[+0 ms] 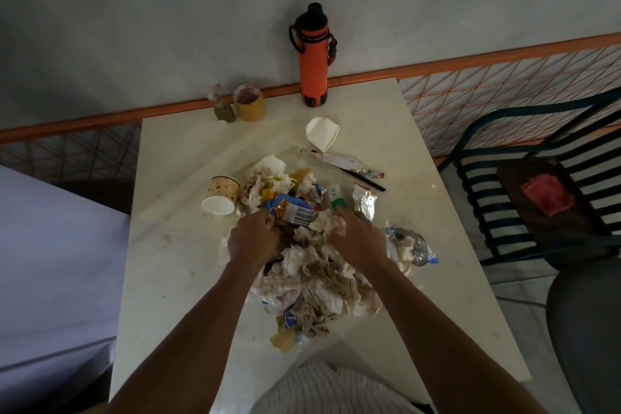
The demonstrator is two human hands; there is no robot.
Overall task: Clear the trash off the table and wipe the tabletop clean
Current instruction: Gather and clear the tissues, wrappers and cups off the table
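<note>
Table: cream rectangular tabletop (188,279), stained in places, set against a grey wall.
Trash pile: heap of crumpled, soiled paper napkins (322,276) mixed with snack wrappers, at the centre of the tabletop.
Left hand: left hand (252,240) rests on the left side of the pile, fingers curled into the napkins and gripping them.
Right hand: right hand (356,240) rests on the right side of the pile, fingers curled over a crumpled napkin and holding it.
Blue wrapper: blue and yellow snack wrapper (292,208) with a barcode, between the two hands at the far edge of the pile.
Paper cups: two paper cups (220,197) lying on their sides, just left of the pile.
Foil packets: silver foil packet (364,202) right of the pile; a flattened sachet (346,163) beyond it.
White napkin: folded white napkin (322,133), apart from the pile, toward the wall.
Bottle: orange water bottle (313,57), upright at the far edge.
Cup: tan cup (250,104), upright at the far edge.
Chair: dark slatted chair (497,185) right of the table, a red cloth (546,195) on its seat.
</note>
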